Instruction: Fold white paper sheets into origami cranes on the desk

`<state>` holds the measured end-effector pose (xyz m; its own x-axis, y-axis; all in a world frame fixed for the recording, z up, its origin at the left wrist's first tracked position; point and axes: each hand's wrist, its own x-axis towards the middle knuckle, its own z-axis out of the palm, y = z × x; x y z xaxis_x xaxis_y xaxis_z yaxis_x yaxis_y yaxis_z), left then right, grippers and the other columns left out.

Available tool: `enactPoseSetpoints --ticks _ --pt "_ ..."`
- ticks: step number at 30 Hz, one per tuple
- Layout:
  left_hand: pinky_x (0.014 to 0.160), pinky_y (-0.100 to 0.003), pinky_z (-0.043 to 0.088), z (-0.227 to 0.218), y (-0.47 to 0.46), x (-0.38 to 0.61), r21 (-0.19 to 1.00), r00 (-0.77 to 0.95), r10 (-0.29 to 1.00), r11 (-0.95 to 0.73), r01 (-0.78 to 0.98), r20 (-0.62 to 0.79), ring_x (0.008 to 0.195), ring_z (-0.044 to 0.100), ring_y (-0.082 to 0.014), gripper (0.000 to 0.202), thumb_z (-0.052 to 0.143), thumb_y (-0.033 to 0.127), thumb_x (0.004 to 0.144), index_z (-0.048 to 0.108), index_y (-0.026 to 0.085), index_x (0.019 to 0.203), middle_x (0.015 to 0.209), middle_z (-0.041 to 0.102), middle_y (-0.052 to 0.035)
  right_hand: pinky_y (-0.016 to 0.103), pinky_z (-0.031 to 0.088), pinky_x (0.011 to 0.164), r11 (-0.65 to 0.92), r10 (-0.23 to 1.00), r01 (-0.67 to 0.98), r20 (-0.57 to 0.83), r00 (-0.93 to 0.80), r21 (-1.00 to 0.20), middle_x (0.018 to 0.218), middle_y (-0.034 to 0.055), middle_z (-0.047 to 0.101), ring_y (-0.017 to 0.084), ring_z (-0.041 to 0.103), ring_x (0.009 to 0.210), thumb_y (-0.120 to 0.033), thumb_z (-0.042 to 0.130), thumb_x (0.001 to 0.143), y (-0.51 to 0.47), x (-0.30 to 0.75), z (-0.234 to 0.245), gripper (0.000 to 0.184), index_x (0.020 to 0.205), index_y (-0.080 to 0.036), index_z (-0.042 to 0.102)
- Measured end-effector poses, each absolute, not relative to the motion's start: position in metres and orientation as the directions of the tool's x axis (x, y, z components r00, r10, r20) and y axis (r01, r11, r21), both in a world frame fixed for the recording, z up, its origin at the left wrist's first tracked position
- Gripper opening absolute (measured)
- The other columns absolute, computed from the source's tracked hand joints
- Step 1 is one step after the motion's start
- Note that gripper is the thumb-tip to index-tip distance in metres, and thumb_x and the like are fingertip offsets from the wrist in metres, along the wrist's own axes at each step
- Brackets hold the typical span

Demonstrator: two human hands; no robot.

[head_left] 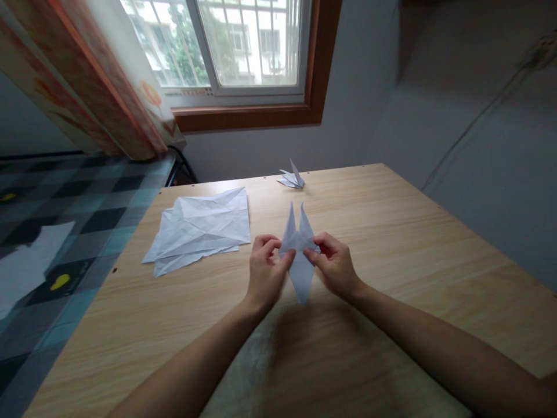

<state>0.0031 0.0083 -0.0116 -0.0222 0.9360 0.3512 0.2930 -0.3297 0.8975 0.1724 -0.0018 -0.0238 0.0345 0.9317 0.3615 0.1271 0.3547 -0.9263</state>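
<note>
Between my two hands is a white folded paper figure (301, 268), held up a little over the table. Two narrow points rise at its top, and one broad point hangs toward me. My left hand (268, 266) pinches its left edge between thumb and fingers. On the right edge, my right hand (333, 261) grips it the same way, thumb on the front face. The fingertips behind the paper are hidden.
Creased white paper sheets (204, 226) lie stacked at the wooden table's (418, 249) left. A finished-looking folded paper bird (292, 177) stands near its far edge. Further left, more paper (30, 261) rests on a checked cloth (65, 313). A window (252, 46) is beyond.
</note>
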Motion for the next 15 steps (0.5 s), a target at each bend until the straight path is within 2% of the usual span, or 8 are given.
enactPoseSetpoints --ticks 3,6,9,12,15 --pt "0.069 -0.026 0.042 -0.01 0.007 0.003 0.872 -0.062 0.924 -0.331 0.36 0.377 0.077 0.054 -0.0157 0.015 0.071 0.028 0.076 0.066 0.018 0.065 0.077 0.053 -0.0006 0.028 0.043 0.065 0.406 0.912 0.125 0.411 0.01 -0.905 0.074 -0.0005 0.057 0.015 0.053 0.07 -0.036 0.061 0.091 -0.004 0.173 -0.018 0.02 0.08 -0.02 0.065" --pt "0.061 -0.025 0.038 -0.008 0.006 0.004 0.917 -0.048 0.955 -0.266 0.297 0.292 0.063 0.049 -0.0133 0.015 0.069 0.03 0.078 0.067 0.017 0.07 0.066 0.052 0.002 0.029 0.043 0.068 0.45 0.892 0.128 0.453 -0.008 -0.884 0.073 0.0003 0.056 0.016 0.054 0.072 -0.033 0.049 0.097 -0.005 0.173 -0.013 0.03 0.078 -0.019 0.066" --pt "0.056 -0.025 0.037 -0.006 0.004 0.005 0.971 0.02 0.982 -0.188 0.148 0.187 0.059 0.049 -0.013 0.023 0.063 0.037 0.084 0.069 0.015 0.081 0.065 0.058 0.0015 0.03 0.044 0.068 0.488 0.871 0.15 0.491 -0.02 -0.86 0.076 0.0008 0.058 0.016 0.055 0.073 -0.031 0.054 0.094 -0.006 0.172 -0.012 0.023 0.08 -0.02 0.068" --pt "0.056 -0.024 0.037 -0.003 0.004 0.004 0.976 0.091 0.977 -0.199 0.091 0.191 0.061 0.05 -0.0133 0.034 0.056 0.045 0.088 0.068 0.014 0.079 0.067 0.061 -0.0001 0.03 0.046 0.069 0.544 0.838 0.176 0.541 -0.072 -0.82 0.082 0.0021 0.06 0.017 0.057 0.077 -0.033 0.06 0.091 -0.007 0.172 -0.012 0.017 0.088 -0.021 0.071" --pt "0.059 -0.024 0.041 -0.002 0.003 0.003 0.975 0.164 0.966 -0.212 0.061 0.2 0.064 0.054 -0.0141 0.036 0.062 0.048 0.084 0.07 0.014 0.092 0.074 0.065 -0.001 0.032 0.049 0.074 0.596 0.803 0.22 0.575 -0.158 -0.772 0.09 0.0044 0.059 0.018 0.059 0.085 -0.031 0.055 0.095 -0.01 0.17 -0.012 0.021 0.103 -0.022 0.072"
